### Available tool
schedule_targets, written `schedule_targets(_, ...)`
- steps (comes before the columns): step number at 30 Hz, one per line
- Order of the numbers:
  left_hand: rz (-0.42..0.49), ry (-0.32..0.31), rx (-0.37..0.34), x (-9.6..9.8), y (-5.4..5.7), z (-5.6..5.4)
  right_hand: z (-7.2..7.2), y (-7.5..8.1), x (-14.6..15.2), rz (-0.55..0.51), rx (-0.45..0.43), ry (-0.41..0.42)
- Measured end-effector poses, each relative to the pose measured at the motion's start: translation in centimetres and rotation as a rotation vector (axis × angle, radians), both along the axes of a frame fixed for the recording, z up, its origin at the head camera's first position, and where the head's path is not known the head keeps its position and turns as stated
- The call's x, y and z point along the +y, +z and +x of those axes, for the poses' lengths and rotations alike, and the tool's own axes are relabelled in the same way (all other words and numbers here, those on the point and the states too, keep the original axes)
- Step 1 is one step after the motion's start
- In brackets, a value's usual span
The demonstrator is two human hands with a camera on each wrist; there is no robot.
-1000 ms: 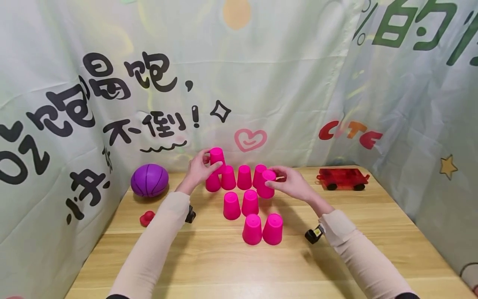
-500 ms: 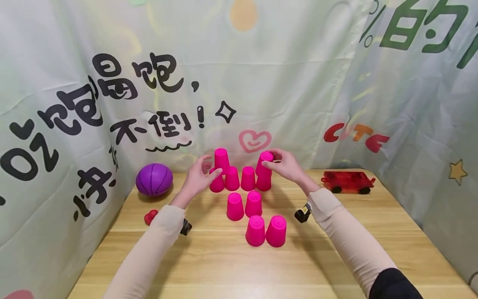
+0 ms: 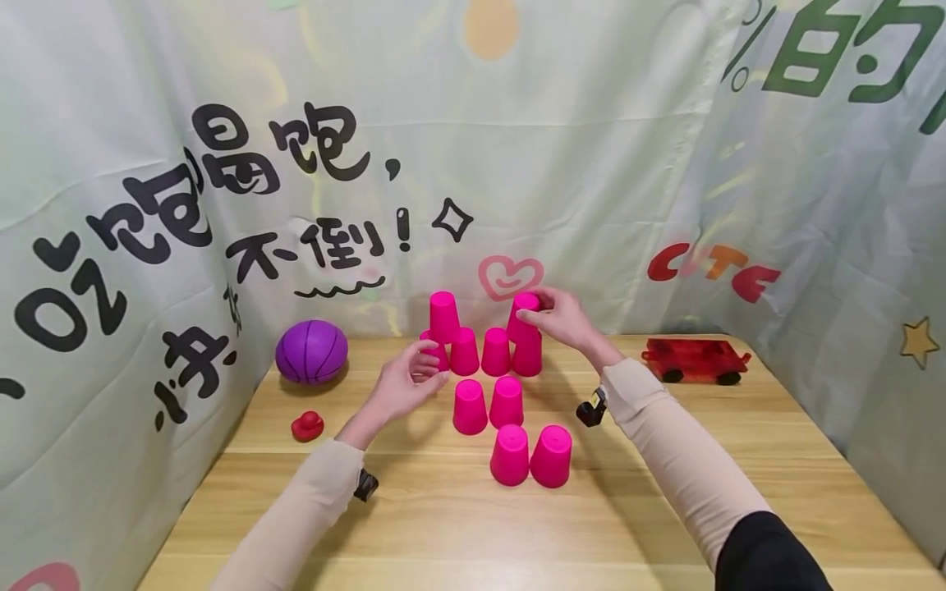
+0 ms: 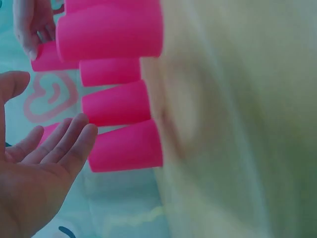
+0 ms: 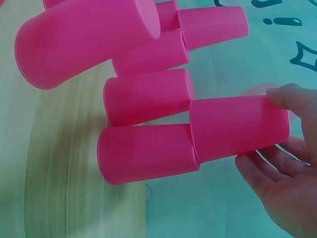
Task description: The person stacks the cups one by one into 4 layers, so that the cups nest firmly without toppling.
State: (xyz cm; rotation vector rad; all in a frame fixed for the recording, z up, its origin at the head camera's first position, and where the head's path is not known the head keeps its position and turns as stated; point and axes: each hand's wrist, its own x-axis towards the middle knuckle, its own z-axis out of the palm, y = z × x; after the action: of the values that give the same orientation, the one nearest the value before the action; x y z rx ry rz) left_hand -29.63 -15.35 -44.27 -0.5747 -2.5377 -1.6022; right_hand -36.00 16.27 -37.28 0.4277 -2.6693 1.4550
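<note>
Left hand [image 3: 402,382] drawn back from upper-left cup [image 3: 444,318], loosely extended, gripping nothing | right hand [image 3: 567,320] pinches upper-right cup [image 5: 237,128]

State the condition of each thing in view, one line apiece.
Back-row cups, four standing upside down.
Upper left cup, upside down atop back-row cups, unheld.
Upper right cup, upside down atop back-row cups, held.
Middle cups, two standing upside down.
Front cups, two standing upside down.
Left grip, relaxed, empty.
Right grip, pinching upper right cup.
Purple ball, resting.
Red duck, upright.
Red car, wheels down.
</note>
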Motion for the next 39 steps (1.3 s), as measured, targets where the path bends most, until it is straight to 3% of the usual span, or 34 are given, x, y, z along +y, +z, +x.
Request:
schedule_targets(7,-0.051,-0.090,-0.062,0.5,-1.5,1.2,-0.5,0.1,-0.3,0.028,0.001,0.010)
schedule_targets(16,-0.067,-0.141,-0.108,1.6,-2.4,1.8,-0.9,0.4,-0.6,0.067,-0.019,0.008)
schedule_targets(21,-0.073,-0.141,-0.126,2.1,-2.4,1.8,-1.0,0.4,-0.5,0.080,-0.009,0.010)
schedule_targets(29,-0.073,-0.147,-0.097,2.7,-2.6,1.4,-1.0,0.5,-0.5,0.082,0.001,0.025)
schedule_targets(39,-0.099,-0.121,-0.106,2.9,-2.8,1.6,-0.6,0.6,-0.2,0.035,0.012,0.045)
